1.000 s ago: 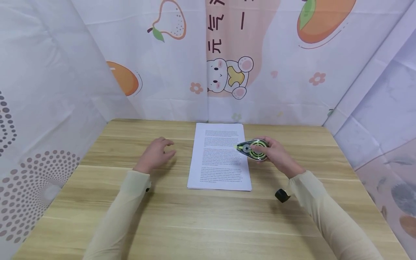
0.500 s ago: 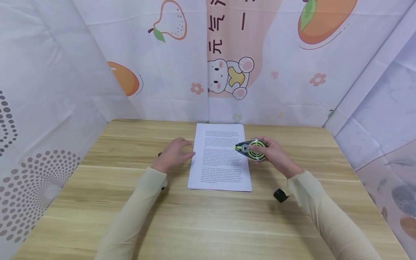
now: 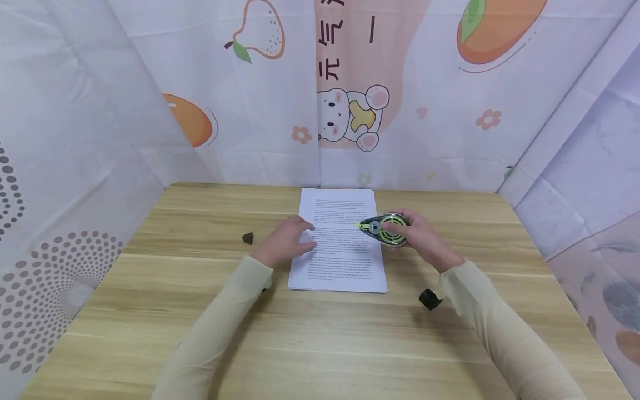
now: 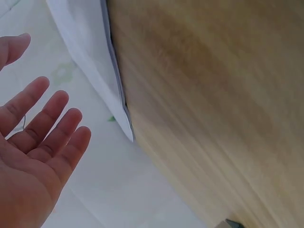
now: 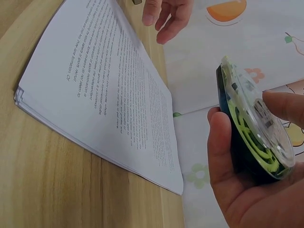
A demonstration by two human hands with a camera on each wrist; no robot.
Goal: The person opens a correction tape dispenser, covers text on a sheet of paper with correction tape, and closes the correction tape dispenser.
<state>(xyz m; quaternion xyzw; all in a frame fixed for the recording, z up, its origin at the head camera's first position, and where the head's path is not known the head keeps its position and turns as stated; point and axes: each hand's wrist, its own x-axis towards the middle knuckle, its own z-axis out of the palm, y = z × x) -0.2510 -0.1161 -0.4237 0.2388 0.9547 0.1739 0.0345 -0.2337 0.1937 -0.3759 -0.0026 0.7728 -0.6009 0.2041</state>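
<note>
A green-and-black correction tape dispenser [image 3: 391, 229] with a clear cover is gripped between thumb and fingers of my right hand [image 3: 422, 236]. Its narrow tip points left over the right part of a stack of printed paper [image 3: 340, 275]. The right wrist view shows the dispenser [image 5: 256, 128] held on its side, apart from the paper stack [image 5: 102, 102]. My left hand [image 3: 286, 241] reaches over the stack's left edge, thumb and fingers spread and holding nothing. In the left wrist view this hand [image 4: 35, 147] has its palm and loosely bent fingers showing.
The paper lies on a wooden table [image 3: 320, 339], near its far edge. A small dark object [image 3: 248, 238] sits on the wood, left of my left hand. Printed curtains [image 3: 240, 128] hang behind and at both sides. A black wrist piece [image 3: 429, 299] juts out under the right sleeve.
My left hand has moved right, from the bare wood to over the paper's left edge, uncovering the small dark object. The right hand with the correction tape dispenser has shifted slightly left.
</note>
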